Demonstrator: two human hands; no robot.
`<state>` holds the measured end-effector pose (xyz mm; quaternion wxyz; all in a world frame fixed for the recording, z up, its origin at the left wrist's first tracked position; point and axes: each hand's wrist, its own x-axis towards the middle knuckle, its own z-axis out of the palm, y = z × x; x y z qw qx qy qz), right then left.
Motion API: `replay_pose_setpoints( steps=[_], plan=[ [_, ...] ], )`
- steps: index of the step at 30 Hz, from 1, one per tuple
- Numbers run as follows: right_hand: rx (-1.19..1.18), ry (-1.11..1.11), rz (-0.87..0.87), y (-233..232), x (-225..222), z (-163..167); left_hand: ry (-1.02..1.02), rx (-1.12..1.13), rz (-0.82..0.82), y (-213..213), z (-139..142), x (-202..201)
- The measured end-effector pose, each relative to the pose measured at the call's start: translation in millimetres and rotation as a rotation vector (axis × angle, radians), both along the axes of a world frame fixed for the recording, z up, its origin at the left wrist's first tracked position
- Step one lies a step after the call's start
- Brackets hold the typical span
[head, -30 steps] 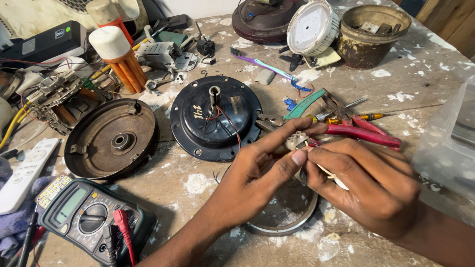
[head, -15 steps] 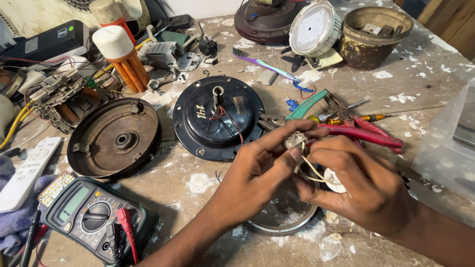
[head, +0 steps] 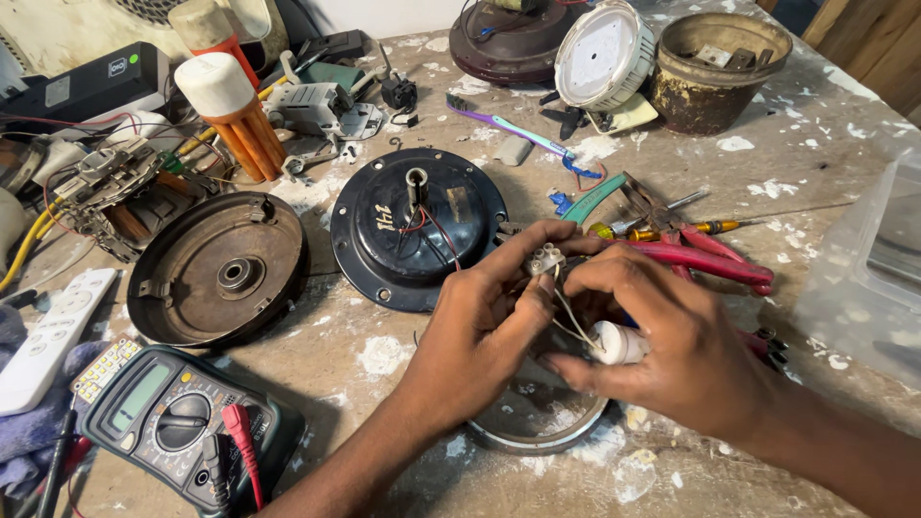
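My left hand (head: 484, 321) pinches a small white terminal connector (head: 545, 259) with thin wires trailing down from it. My right hand (head: 672, 350) holds a small white cylindrical capacitor (head: 619, 342) joined to those wires, its fingers also touching the connector. Both hands hover over a round metal disc (head: 537, 422) lying on the paint-spattered table (head: 806, 163). Just behind them sits a black round fan motor housing (head: 417, 225) with red and black wires coming out of its centre shaft.
A rusty brown motor cover (head: 221, 273) lies at left, a digital multimeter (head: 177, 422) with red probe at front left, a white remote (head: 53, 336) beside it. Red-handled pliers (head: 710, 259) and screwdrivers (head: 672, 230) lie right of the hands. A clear plastic box (head: 863, 278) stands at far right.
My right hand has lowered from the connector, and the white capacitor now shows in its fingers. The left hand keeps its pinch on the connector.
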<state>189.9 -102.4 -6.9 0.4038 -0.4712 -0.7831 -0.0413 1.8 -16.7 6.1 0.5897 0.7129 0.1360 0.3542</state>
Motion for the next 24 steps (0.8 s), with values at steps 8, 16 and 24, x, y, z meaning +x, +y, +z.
replay_pose_setpoints(
  steps=[8,16,24],
  plan=[
    [-0.073,-0.036,-0.329,19,34,18,0.005,0.045,-0.015,2,-1,-3],
    [-0.121,-0.438,-0.602,23,60,32,-0.08,-0.169,-0.085,5,5,-1],
    [-0.201,-0.423,-0.581,27,68,33,-0.063,0.021,0.032,7,19,-7]
  ],
)
